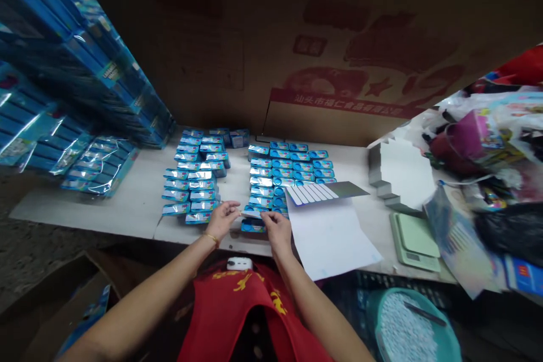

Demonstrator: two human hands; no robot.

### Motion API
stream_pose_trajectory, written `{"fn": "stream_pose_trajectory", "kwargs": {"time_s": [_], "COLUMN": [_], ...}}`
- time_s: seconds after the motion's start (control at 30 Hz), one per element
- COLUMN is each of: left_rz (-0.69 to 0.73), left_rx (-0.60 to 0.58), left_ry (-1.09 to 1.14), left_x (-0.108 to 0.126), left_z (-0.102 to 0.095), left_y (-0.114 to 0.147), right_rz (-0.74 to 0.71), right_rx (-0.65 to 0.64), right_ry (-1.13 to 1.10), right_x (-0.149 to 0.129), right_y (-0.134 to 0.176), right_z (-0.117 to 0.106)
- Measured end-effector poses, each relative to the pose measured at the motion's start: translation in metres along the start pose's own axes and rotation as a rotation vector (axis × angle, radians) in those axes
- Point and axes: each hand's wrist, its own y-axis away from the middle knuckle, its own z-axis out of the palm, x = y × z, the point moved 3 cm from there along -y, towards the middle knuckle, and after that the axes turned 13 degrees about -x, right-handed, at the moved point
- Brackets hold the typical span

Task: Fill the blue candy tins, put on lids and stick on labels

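Note:
A thin white label strip (250, 214) stretches between my two hands, just above the nearest small blue box (253, 226). My left hand (224, 220) pinches the strip's left end between thumb and fingers. At its right end my right hand (277, 230) has its fingers closed on the strip, partly hiding it. Rows of small blue boxes (281, 173) stand beyond the hands, and another group of blue boxes (202, 193) is to the left. Beside my right hand lies a sheet of white label strips (311, 193), its upper part curled over.
A large cardboard carton (212, 62) walls the table's back. Wrapped blue packs (102, 164) are stacked left. On the right are flat white card pieces (405, 172) and a pale green scale (416, 242). A teal basin (452, 345) of small pale pellets sits below the table edge.

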Motion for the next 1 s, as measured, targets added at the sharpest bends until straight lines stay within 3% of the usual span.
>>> {"fn": "stream_pose_trajectory", "kwargs": {"time_s": [0.2,0.5,0.57,0.67,0.77,0.83,0.9,1.0], "left_rz": [0.024,0.016,0.028,0.033,0.022,0.039,0.101,0.274], "left_rx": [-0.070,-0.115,-0.090,-0.047,0.027,0.105,0.145,0.101], "left_ry": [-0.065,-0.115,-0.139,-0.202,-0.317,-0.377,-0.407,-0.489], "left_x": [-0.023,-0.041,-0.045,-0.050,-0.047,-0.036,-0.017,0.026], "left_z": [-0.011,-0.009,-0.006,-0.006,-0.010,-0.012,-0.004,0.030], "left_y": [-0.029,-0.040,-0.041,-0.041,-0.040,-0.038,-0.038,-0.044], "right_rz": [-0.007,0.045,-0.007,-0.138,-0.180,-0.285,-0.455,-0.597], "right_rx": [0.146,0.160,0.088,-0.118,-0.230,-0.261,-0.196,0.122], "right_ry": [0.306,0.890,1.068,1.300,1.360,1.286,1.162,1.042], "right_x": [0.015,0.005,0.003,0.005,0.003,-0.010,-0.033,-0.071], "right_y": [-0.010,-0.010,-0.006,0.002,0.008,0.011,0.010,-0.005], "right_z": [0.012,0.023,0.024,0.030,0.026,0.011,-0.022,-0.103]}}
